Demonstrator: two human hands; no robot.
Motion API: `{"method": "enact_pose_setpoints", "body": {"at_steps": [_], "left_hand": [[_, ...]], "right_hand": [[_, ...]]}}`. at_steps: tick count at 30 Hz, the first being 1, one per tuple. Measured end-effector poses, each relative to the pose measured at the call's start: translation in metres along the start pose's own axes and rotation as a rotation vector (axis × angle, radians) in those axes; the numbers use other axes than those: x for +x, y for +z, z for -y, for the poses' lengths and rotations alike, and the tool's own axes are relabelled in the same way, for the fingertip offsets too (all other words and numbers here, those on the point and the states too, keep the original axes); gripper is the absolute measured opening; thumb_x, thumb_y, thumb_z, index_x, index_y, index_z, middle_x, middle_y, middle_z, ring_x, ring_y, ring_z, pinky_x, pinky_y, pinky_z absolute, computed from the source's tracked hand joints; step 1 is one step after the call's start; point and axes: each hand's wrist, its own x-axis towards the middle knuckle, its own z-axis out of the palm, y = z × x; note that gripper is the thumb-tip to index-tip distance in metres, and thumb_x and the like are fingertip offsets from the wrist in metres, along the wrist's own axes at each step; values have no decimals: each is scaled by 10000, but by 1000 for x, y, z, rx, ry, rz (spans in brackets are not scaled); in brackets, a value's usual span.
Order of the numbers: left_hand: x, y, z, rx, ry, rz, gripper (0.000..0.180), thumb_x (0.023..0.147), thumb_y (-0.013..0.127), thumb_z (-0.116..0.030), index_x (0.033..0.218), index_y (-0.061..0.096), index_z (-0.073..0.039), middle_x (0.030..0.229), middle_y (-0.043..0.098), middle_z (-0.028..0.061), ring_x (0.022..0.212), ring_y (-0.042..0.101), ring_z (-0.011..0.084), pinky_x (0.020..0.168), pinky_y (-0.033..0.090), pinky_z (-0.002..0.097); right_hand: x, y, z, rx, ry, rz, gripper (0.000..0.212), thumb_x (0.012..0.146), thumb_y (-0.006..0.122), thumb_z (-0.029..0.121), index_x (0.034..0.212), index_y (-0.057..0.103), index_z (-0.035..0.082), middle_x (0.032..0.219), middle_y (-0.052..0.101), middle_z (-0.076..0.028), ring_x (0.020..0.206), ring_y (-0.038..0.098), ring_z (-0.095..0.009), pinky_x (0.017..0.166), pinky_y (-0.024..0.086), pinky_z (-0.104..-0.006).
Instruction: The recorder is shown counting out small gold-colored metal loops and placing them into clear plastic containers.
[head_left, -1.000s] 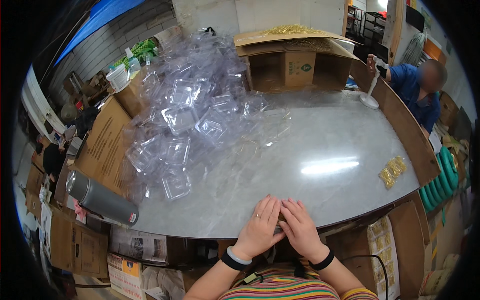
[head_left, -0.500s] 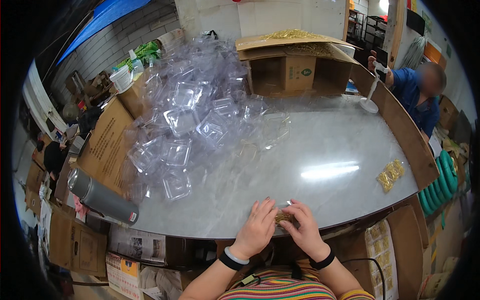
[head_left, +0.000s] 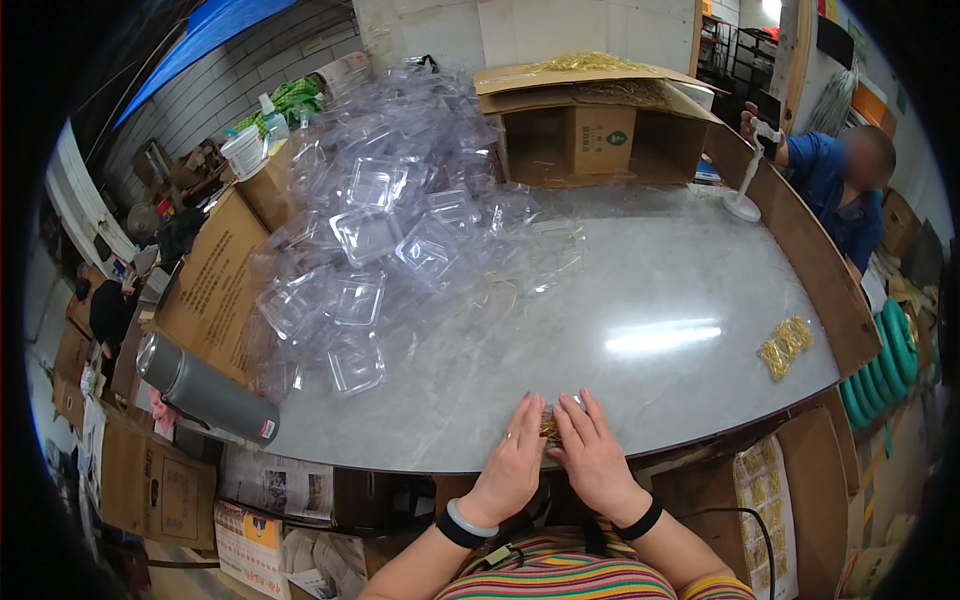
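Note:
At the near edge of the table, my left hand (head_left: 514, 462) and my right hand (head_left: 592, 455) lie side by side with fingers stretched out flat. Beneath and between them is a small clear plastic box with thin gold pieces (head_left: 549, 427) in it, mostly covered by the fingers. Both hands seem to rest on its top, fingers pointing away from me. To the right, a clear pack filled with similar gold pieces (head_left: 786, 347) lies by the cardboard edge.
A big heap of clear plastic boxes (head_left: 365, 235) covers the table's left side. A grey flask (head_left: 205, 390) lies at the left edge. Behind stands a cardboard box (head_left: 545, 140) topped with gold pieces. A white stand (head_left: 742, 205) is at the far right, near a co-worker in blue (head_left: 840, 190).
My fingers have straightened from a curled grip around the small box to lying flat over it. The right hand has turned palm down and moved slightly left.

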Motion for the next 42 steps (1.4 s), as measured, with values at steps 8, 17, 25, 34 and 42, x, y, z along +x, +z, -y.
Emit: {"method": "enact_pose_setpoints", "body": {"at_steps": [8, 17, 25, 34, 42], "left_hand": [[-7, -9, 3, 320, 109, 64, 649, 879, 680, -93, 1428, 400, 108, 1450, 436, 307, 1374, 409, 467, 1139, 372, 501], [-7, -30, 6, 470, 67, 77, 619, 856, 686, -110, 1401, 460, 78, 1430, 484, 252, 1359, 439, 430, 1136, 373, 503], [-8, -46, 17, 414, 28, 101, 623, 892, 656, -99, 1435, 408, 79, 1480, 423, 260, 1385, 392, 453, 1136, 365, 512], [-21, -50, 19, 516, 41, 9, 614, 867, 714, -164, 1382, 477, 71, 1459, 431, 237, 1405, 351, 452, 1138, 356, 529], [-13, -41, 30, 445, 35, 27, 614, 864, 716, -159, 1383, 466, 55, 1433, 462, 224, 1367, 411, 437, 1159, 328, 540]], "right_hand": [[7, 7, 1, -62, -72, 32, 614, 856, 672, 107, 1417, 465, -32, 1498, 446, -191, 1421, 389, -375, 1175, 312, -516], [11, -43, -8, 332, -63, 220, 592, 951, 629, 153, 1468, 390, -11, 1548, 378, -209, 1446, 360, -361, 1179, 289, -539], [39, -11, -13, 20, -261, 267, 674, 1000, 560, 406, 1493, 360, -8, 1564, 362, -206, 1461, 339, -357, 1171, 282, -555], [77, -36, -46, 129, -245, 297, 583, 999, 569, 335, 1442, 415, -12, 1504, 435, -231, 1410, 407, -377, 1123, 346, -571], [66, -10, -29, 68, -468, 228, 501, 975, 604, 251, 1381, 479, -14, 1429, 508, -229, 1290, 514, -407, 1076, 437, -472]]}}
